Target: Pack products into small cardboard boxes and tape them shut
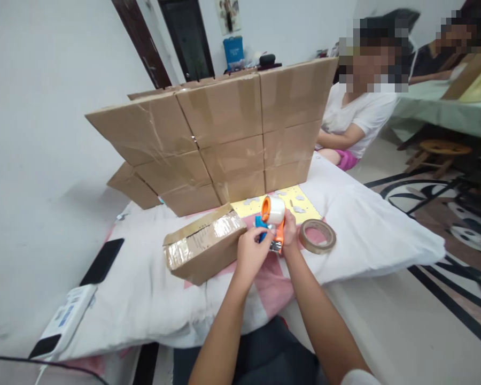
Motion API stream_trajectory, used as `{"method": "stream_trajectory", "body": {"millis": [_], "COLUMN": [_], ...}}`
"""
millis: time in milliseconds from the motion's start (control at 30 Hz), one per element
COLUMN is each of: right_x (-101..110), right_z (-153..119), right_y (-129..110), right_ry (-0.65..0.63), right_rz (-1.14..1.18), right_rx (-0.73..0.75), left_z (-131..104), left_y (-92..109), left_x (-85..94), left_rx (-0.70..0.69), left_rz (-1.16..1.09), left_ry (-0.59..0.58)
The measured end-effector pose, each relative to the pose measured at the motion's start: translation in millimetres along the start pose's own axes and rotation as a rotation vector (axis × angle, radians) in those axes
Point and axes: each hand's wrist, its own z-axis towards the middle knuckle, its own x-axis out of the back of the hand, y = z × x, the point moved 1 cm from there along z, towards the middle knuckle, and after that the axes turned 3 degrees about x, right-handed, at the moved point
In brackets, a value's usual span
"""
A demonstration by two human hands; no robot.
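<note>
An orange and blue tape dispenser (279, 230) with a roll of clear tape (274, 210) is up in front of me. My right hand (290, 231) is wrapped around its right side. From the left, my left hand (253, 248) has its fingers closed at the dispenser, between the roll and the metal cutter (276, 246); whether they pinch a loose end of tape I cannot tell. Just left of that hand a cardboard box (208, 255) lies on the bedding, with shiny tape over its top. A roll of brown tape (318, 237) lies right of my right hand.
A wide wall of taped cardboard (232, 133) stands across the back of the white bedding (356, 214). Before it lies a yellow sheet (307, 203) with grey scraps. A black phone (103, 261) and a white box (70, 315) are at left. Two people sit at right.
</note>
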Motion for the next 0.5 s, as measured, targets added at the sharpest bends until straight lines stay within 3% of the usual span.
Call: {"method": "stream_trajectory", "body": {"millis": [133,267,500], "right_x": [0,-1,-4], "right_z": [-8,-12,-7], "right_y": [2,2,-5], "right_ry": [0.028,0.073,0.081], "right_rz": [-0.027,-0.038,-0.065], "right_rx": [0.05,0.065,0.066], "left_z": [-4,-10,-28], "left_y": [2,-3,-12], "left_x": [-2.9,-7.8,-6.7], "left_rx": [-0.025,0.085,0.171], "left_rz": [-0.09,-0.252,-0.308], "left_ry": [0.06,0.021,-0.003]}}
